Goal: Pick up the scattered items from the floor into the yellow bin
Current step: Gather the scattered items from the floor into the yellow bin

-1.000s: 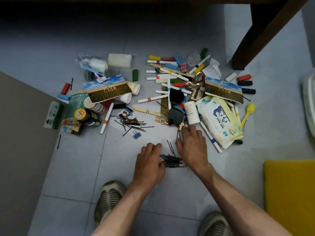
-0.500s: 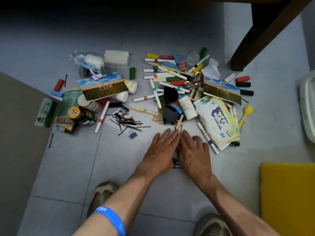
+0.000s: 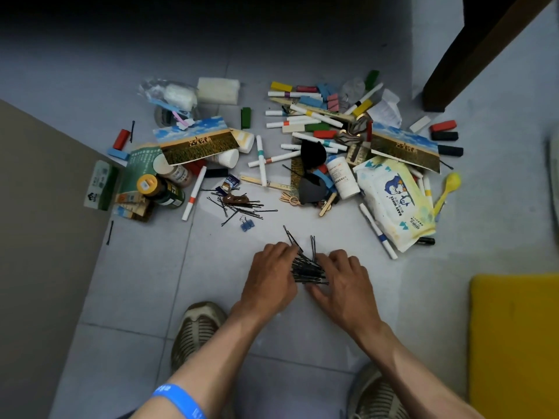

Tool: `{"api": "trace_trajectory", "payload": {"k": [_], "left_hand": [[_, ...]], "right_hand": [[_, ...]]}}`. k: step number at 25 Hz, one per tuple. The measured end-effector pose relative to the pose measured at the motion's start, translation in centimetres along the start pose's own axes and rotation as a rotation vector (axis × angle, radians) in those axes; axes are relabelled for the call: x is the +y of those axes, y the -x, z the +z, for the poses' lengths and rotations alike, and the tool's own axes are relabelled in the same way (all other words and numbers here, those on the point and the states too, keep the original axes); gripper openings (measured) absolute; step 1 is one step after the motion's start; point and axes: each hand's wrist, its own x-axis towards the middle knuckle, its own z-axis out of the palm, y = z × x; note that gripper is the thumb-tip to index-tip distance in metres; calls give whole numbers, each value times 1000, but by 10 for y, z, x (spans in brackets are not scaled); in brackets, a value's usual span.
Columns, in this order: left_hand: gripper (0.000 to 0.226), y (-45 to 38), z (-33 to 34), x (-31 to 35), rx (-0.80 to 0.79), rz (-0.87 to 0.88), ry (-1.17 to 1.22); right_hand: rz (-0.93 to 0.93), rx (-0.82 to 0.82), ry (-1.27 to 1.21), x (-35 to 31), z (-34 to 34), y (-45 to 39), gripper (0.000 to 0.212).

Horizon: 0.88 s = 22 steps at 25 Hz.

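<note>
A bunch of black hairpins (image 3: 306, 270) lies on the grey tiled floor right in front of me. My left hand (image 3: 270, 279) and my right hand (image 3: 343, 281) close on it from both sides, fingers curled over the pins. A few pins stick out above the fingers. The yellow bin (image 3: 514, 343) sits at the lower right, partly cut off by the frame edge. More hairpins (image 3: 242, 207) lie loose farther out to the left, next to a blue binder clip (image 3: 247, 223).
Beyond my hands lies a wide scatter: a baby wipes pack (image 3: 396, 201), white markers, coloured blocks, a white bottle (image 3: 343, 178), a yellow spoon (image 3: 447, 189), jars and cards. A dark table leg (image 3: 472, 55) stands at the upper right. My shoes flank my arms.
Half a second ago both hands lay flat, side by side over the pins. Now they have drawn back toward me, curled, and the gathered pins show between them.
</note>
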Motion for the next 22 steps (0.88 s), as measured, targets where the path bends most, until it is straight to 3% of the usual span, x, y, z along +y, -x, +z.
{"api": "trace_trajectory", "payload": {"k": [3, 6, 11, 16, 19, 22], "left_hand": [[67, -3, -1, -4, 47, -99, 34], [71, -21, -4, -6, -13, -36, -49], [29, -16, 5, 9, 2, -21, 18], [36, 8, 5, -2, 262, -254, 312], [35, 16, 3, -4, 327, -410, 439], [35, 20, 0, -1, 321, -445, 507]], "right_hand": [[70, 6, 5, 2, 1, 5, 59], [67, 29, 41, 2, 4, 15, 65], [30, 27, 12, -7, 7, 1, 62], [-26, -26, 93, -17, 3, -18, 72], [-139, -51, 288, -28, -2, -24, 54], [-253, 33, 423, -37, -4, -19, 17]]}}
